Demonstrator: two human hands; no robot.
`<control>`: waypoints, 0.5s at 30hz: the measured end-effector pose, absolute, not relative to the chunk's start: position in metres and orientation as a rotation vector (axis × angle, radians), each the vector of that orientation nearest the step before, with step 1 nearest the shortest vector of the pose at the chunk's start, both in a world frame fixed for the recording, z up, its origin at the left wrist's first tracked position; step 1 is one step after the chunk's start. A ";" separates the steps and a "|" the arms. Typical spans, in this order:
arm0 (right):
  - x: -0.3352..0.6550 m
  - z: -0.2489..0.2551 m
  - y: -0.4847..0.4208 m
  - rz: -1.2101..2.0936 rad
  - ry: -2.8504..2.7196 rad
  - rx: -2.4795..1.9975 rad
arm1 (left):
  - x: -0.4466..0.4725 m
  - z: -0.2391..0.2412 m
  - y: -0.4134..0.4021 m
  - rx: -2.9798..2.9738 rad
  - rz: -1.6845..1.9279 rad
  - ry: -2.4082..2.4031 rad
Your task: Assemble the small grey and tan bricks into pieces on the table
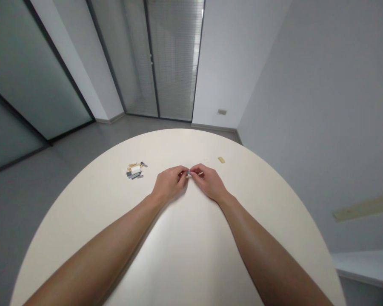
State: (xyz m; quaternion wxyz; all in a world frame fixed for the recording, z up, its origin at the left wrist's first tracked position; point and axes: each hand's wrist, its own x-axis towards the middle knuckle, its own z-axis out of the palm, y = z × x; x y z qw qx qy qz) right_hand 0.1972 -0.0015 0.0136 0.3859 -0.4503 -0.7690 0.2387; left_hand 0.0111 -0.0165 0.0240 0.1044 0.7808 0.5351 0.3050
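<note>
My left hand (171, 181) and my right hand (208, 180) meet fingertip to fingertip just above the table, near its middle. Pinched between them is a small blue-grey piece (189, 172), mostly covered by the fingers, so its exact shape is hidden. Both hands are closed on it, thumbs against forefingers. Off to the left of my left hand lies a small heap of building bricks (135, 170) in white, grey and tan. Beyond my right hand, a single tan flat piece (221, 160) rests on the table.
The round white table (185, 255) has its curved far edge beyond my hands. Behind it stand a glass door (172, 59) with blinds and a white wall (230, 55) with a socket (222, 112). A grey wall (332, 106) runs along the right.
</note>
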 end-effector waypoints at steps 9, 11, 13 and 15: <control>0.198 0.012 -0.001 0.614 -1.967 -1.148 | 0.011 0.026 -0.017 2.274 0.886 1.584; 0.198 0.013 -0.002 0.616 -1.965 -1.147 | 0.011 0.025 -0.017 2.272 0.888 1.593; 0.198 0.013 -0.002 0.613 -1.961 -1.151 | 0.011 0.025 -0.017 2.275 0.890 1.598; 0.198 0.014 -0.002 0.612 -1.964 -1.157 | 0.011 0.024 -0.016 2.283 0.889 1.593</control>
